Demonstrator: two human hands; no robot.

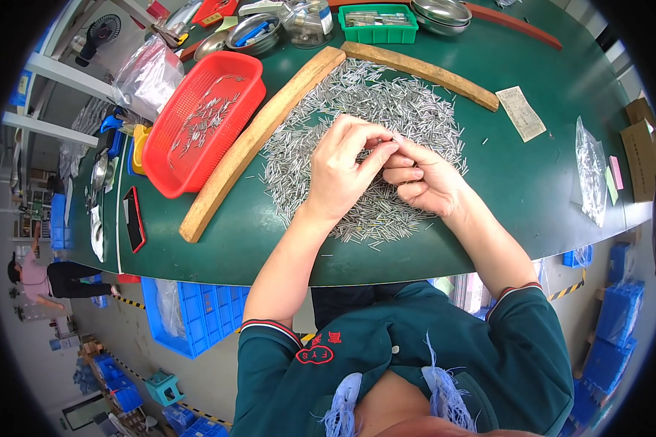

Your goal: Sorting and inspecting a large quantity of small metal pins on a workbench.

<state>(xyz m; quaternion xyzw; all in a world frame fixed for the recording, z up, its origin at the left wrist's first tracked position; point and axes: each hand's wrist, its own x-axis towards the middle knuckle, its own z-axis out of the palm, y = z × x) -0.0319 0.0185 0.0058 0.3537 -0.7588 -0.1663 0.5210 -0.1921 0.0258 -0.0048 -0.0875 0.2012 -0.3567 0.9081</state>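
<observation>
A wide pile of small metal pins (364, 87) lies spread over the green table. Above its middle, my left hand (346, 164) and my right hand (426, 175) meet at the fingertips. Thumb and forefinger of each hand are pinched together. Whatever sits between them is too small and too covered by the fingers to make out. The right hand's other fingers are curled in. Two wooden bars (262, 138) meet in a corner at the far side of the pile. A red plastic basket (164, 156) left of the longer bar holds a scatter of similar pins.
A green tray (379, 34), metal bowls (442, 13) and a clear jar (307, 25) stand along the back. At right lie a paper slip (520, 113) and a clear plastic bag (589, 171). A red-edged phone (134, 218) lies at left; another person (44, 280) is farther off.
</observation>
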